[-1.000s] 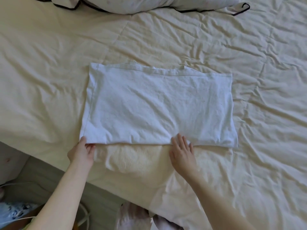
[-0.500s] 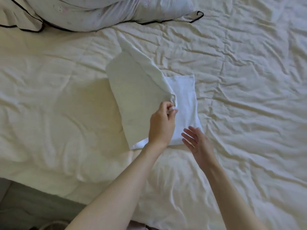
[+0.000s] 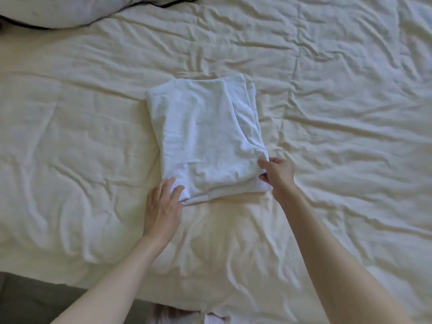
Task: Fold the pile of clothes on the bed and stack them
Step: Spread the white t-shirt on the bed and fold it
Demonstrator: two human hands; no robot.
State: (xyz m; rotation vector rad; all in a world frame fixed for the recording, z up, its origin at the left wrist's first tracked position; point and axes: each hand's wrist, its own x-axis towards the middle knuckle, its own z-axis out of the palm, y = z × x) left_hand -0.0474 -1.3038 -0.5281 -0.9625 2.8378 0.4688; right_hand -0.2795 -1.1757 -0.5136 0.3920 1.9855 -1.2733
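1. Clothes: one white folded garment [image 3: 205, 139] in view, lying flat on the bed [image 3: 339, 113] about midway along its width, set back from the near edge. Shape roughly rectangular, slightly skewed; layered edges show along its right side and near side.
2. Bed: covered by a cream, heavily wrinkled cover. Near edge runs across the bottom of the view; a strip of grey floor [image 3: 30, 298] shows below it at the bottom left.
3. Pillow [image 3: 58, 10]: pale with dark piping, at the far left corner of the bed, well apart from the garment.
4. Left arm: bare forearm enters from the bottom left and reaches diagonally over the near edge. Left hand [image 3: 163, 204] palm down, fingers straight and slightly spread, fingertips resting on the garment's near left corner; nothing gripped.
5. Right arm: bare forearm enters from the bottom right, angled up and leftward. Right hand [image 3: 277, 175] at the garment's near right corner, thumb above and fingers curled below, pinching the layered fabric edge.
6. Small pale patterned fabric patch [image 3: 187, 315] at the bottom edge of the view, below the bed; cannot tell what it is.
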